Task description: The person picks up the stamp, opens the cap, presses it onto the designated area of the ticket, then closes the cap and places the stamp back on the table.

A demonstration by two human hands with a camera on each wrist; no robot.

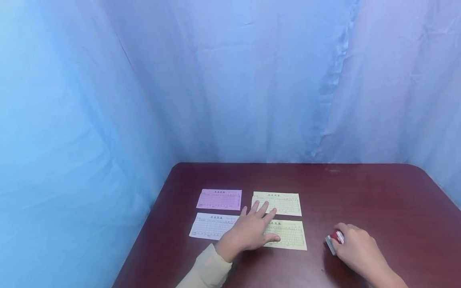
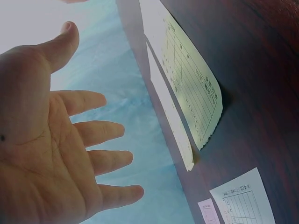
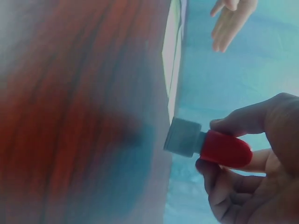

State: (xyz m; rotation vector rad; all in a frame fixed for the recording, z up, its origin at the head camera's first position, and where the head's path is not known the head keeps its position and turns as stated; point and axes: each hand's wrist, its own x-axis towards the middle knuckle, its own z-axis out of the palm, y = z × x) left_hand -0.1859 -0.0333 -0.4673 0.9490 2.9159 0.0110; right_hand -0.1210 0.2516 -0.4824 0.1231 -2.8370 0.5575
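Observation:
My right hand [image 1: 360, 248] grips a stamp [image 3: 224, 148] by its red handle, the grey base pointing toward the table. It is raised a little off the wood at the right of the slips. With fingers spread, my left hand [image 1: 250, 230] hovers over the printed paper slips and holds nothing; its palm shows in the left wrist view. Beneath and beside it lie the near yellow slip [image 1: 288, 236], the far yellow slip [image 1: 284, 204] and the white slip [image 1: 212, 226], each partly covered. The pink slip [image 1: 219, 200] lies at the far left.
The dark red-brown table [image 1: 378, 196] has rounded far corners. Blue curtains [image 1: 252, 88] hang behind it and along its left side. The slips lie in two rows left of the table's middle.

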